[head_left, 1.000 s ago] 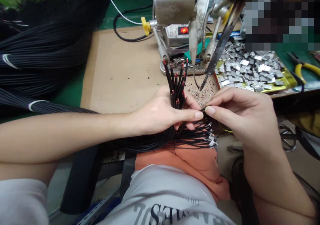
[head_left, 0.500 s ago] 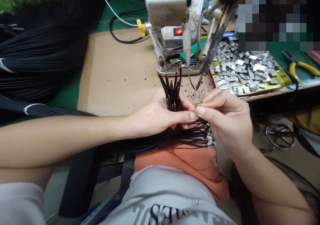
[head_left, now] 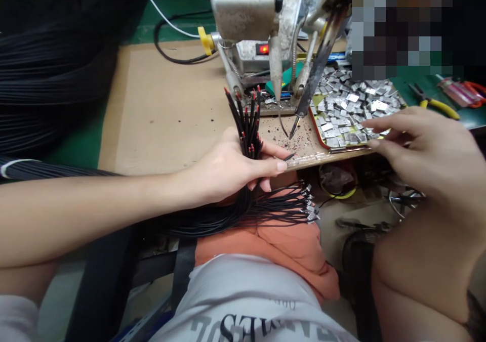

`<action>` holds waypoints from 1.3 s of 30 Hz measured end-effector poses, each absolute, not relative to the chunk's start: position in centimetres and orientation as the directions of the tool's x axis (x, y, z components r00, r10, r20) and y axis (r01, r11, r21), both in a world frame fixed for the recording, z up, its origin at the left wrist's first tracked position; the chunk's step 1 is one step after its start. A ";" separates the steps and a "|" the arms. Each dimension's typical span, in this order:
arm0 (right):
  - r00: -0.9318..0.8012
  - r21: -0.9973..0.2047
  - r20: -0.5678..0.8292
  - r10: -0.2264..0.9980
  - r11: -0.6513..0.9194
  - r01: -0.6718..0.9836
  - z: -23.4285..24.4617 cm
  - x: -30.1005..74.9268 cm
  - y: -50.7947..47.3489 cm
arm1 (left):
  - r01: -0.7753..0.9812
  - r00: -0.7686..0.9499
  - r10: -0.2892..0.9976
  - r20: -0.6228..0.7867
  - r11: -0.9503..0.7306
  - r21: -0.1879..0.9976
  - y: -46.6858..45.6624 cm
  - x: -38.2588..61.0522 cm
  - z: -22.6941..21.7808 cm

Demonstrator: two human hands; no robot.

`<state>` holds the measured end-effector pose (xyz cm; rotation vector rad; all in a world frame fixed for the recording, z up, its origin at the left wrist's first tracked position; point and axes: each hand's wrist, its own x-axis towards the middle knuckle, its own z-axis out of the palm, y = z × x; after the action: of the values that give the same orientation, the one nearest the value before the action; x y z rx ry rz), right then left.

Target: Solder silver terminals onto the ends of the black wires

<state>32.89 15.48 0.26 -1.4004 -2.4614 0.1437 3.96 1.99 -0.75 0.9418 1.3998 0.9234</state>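
Observation:
My left hand (head_left: 243,167) is closed around a bundle of black cables (head_left: 248,124), whose red-tipped ends stand up above the fist. Between its thumb and fingers one cable end (head_left: 289,157) points out to the right. My right hand (head_left: 425,155) is at the front right of a tray (head_left: 322,142) of small silver metal pieces (head_left: 351,99), thumb and forefinger apart, with nothing visible between them. More cables, with metal pieces on their ends (head_left: 312,210), lie across the orange cloth on my lap.
A soldering iron (head_left: 313,81) points down beside a solder feed nozzle (head_left: 276,69) on a metal stand, over the cardboard-covered bench (head_left: 167,114). Yellow-handled pliers (head_left: 436,104) lie behind the tray. Thick bundles of black cable (head_left: 49,84) fill the left side.
My right hand has left the cable end at my left thumb and moved right to the tray, its fingers parting. My left hand keeps its hold on the bundle. The view has shifted slightly.

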 end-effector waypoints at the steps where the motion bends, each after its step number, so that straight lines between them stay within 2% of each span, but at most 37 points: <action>1: -0.489 -0.235 0.166 0.856 0.516 0.824 0.2 33.0 15.8 | 0.040 -0.033 0.928 -0.371 0.372 0.927 2.0 3.9 -0.7; 5: -0.455 -0.242 0.102 0.884 0.466 0.851 -0.1 32.7 16.4 | 0.061 -0.040 0.926 -0.374 0.376 0.925 2.1 3.8 -0.4; 12: -0.370 -0.344 0.072 0.926 0.371 0.863 0.3 32.9 16.4 | 0.083 -0.039 0.920 -0.390 0.392 0.916 2.2 4.0 0.0; 14: -0.323 -0.383 0.146 0.935 0.355 0.853 0.4 32.9 16.1 | 0.068 -0.053 0.917 -0.394 0.397 0.915 2.2 4.1 -0.1; 16: -0.238 -0.477 0.298 0.924 0.360 0.802 0.3 32.2 15.3 | 0.044 -0.059 0.914 -0.401 0.404 0.914 2.3 4.1 -0.3; 17: -0.197 -0.550 0.366 0.910 0.382 0.743 0.1 31.6 14.7 | 0.024 -0.058 0.914 -0.402 0.404 0.914 2.4 4.1 -0.4; 19: -0.151 -0.730 0.431 0.890 0.442 0.522 -0.7 29.9 13.4 | -0.029 -0.052 0.916 -0.398 0.397 0.917 2.6 4.0 -0.7; 21: -0.207 -0.878 0.382 0.901 0.424 0.223 -2.0 27.7 12.1 | -0.097 -0.055 0.919 -0.390 0.383 0.918 2.8 3.9 -1.0; 23: -0.270 -0.948 0.296 0.916 0.317 0.039 -3.5 25.6 11.1 | -0.166 -0.062 0.921 -0.384 0.370 0.914 2.9 3.8 -1.2; 30: -0.270 -0.987 0.160 0.950 0.147 -0.068 -5.9 22.5 10.0 | -0.237 -0.042 0.938 -0.345 0.327 0.915 3.0 3.7 -1.3; 35: -0.304 -0.976 0.212 0.929 0.184 -0.119 -6.0 22.4 9.8 | -0.247 -0.064 0.935 -0.350 0.325 0.913 3.0 3.8 -1.2; 39: -0.306 -0.978 0.196 0.932 0.163 -0.130 -6.2 22.2 9.7 | -0.245 -0.100 0.922 -0.373 0.340 0.908 3.1 4.1 -0.9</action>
<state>22.22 9.65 -6.19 -0.8268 -1.4416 1.3430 4.06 3.07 -0.94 0.7030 1.2961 1.1318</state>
